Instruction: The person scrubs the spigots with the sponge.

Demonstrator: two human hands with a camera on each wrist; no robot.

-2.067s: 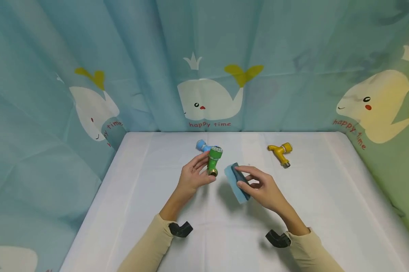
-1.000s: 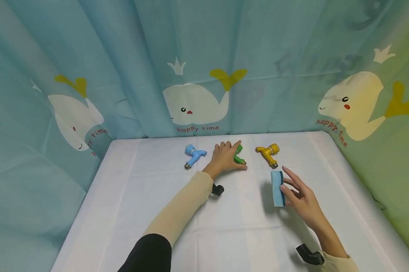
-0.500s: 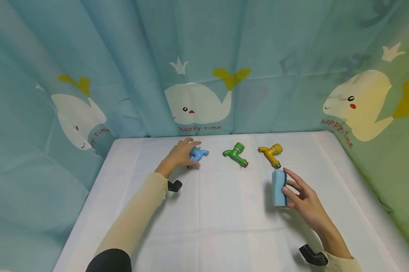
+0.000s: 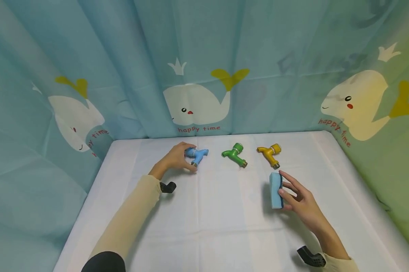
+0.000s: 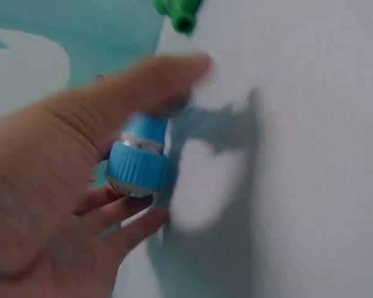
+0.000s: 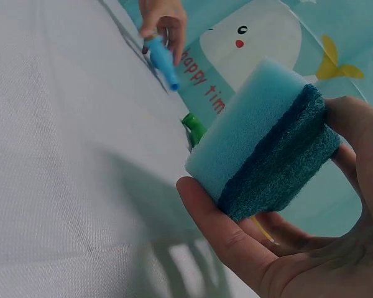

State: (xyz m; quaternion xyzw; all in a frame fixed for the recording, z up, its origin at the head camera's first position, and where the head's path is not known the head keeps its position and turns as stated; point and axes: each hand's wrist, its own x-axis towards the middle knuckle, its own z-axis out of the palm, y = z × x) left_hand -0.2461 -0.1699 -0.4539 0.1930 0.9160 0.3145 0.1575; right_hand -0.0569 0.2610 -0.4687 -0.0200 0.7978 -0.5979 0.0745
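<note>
At the back left of the table, my left hand (image 4: pixel 177 156) grips a blue tap (image 4: pixel 198 154) between thumb and fingers. The left wrist view shows the tap's ribbed blue knob (image 5: pixel 137 166) near the fingers, its upper part hidden behind the thumb. My right hand (image 4: pixel 304 204) pinches a sponge (image 4: pixel 276 190) by its edges, raised over the table at the right. The sponge has light blue foam and a dark blue scouring layer (image 6: pixel 283 164). A green tap (image 4: pixel 235 155) lies at the back middle, and a yellow tap (image 4: pixel 269 154) lies right of it.
A white cloth covers the table (image 4: pixel 221 211). Blue-green curtains (image 4: pixel 204 45) printed with whales hang along its back and sides. Black wrist cameras sit on both sleeves, the left camera (image 4: pixel 168 187) near the table.
My left hand set the green tap down at the back middle, moved left and took hold of the blue tap, which has turned slightly. My right hand carried the sponge rightward, then stayed nearly still.
</note>
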